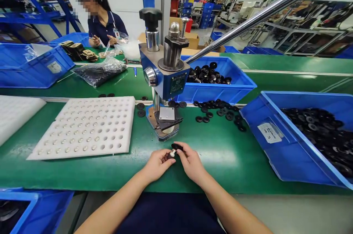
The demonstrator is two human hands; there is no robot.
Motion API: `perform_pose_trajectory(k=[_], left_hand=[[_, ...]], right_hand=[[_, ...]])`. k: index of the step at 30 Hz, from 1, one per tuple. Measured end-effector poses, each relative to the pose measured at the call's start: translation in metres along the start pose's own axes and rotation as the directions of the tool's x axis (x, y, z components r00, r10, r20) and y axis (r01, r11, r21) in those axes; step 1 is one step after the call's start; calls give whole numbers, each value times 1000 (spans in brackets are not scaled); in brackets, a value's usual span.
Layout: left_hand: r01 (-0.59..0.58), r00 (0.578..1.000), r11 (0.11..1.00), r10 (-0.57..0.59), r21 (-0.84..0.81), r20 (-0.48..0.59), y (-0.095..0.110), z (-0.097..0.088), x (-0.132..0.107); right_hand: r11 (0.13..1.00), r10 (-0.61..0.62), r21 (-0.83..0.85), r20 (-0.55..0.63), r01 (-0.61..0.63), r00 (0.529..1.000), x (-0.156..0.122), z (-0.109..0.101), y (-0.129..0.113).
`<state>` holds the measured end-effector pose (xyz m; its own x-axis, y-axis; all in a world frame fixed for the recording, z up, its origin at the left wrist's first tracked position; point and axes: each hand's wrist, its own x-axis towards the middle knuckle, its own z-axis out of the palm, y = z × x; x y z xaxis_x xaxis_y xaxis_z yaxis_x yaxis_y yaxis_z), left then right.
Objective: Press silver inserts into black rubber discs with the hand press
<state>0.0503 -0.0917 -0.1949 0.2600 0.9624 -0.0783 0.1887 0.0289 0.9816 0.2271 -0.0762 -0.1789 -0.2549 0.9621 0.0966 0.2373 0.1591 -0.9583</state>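
Can't make out the full shape of the little pale part (pixel 172 153), since fingers of the left hand (pixel 158 166) cover some of it, and the right hand (pixel 192 162) hides a bit of the black disc (pixel 175 146) too. The lever (pixel 256 18) runs off up top, and the far-left foam tray (pixel 15 116), bottom-left blue bin (pixel 51 204) and big right blue bin (pixel 285 160) all get chopped. Print on the press nameplate (pixel 178 84) and bin label (pixel 269 133)? Way too tiny.
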Motion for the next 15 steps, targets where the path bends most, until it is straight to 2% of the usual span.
perform_pose_trajectory(k=[7, 11, 15], left_hand=[[-43, 999, 998, 42, 52, 31, 6, -2, -2], [-38, 999, 997, 37, 65, 21, 6, -2, -3], [-49, 999, 997, 48, 65, 19, 4, -2, -3]], right_hand=[[981, -173, -78, 51, 177, 984, -1, 3, -6], [919, -347, -172, 70, 354, 935, -7, 0, -6], [887, -350, -266, 146, 377, 925, -14, 0, -8]])
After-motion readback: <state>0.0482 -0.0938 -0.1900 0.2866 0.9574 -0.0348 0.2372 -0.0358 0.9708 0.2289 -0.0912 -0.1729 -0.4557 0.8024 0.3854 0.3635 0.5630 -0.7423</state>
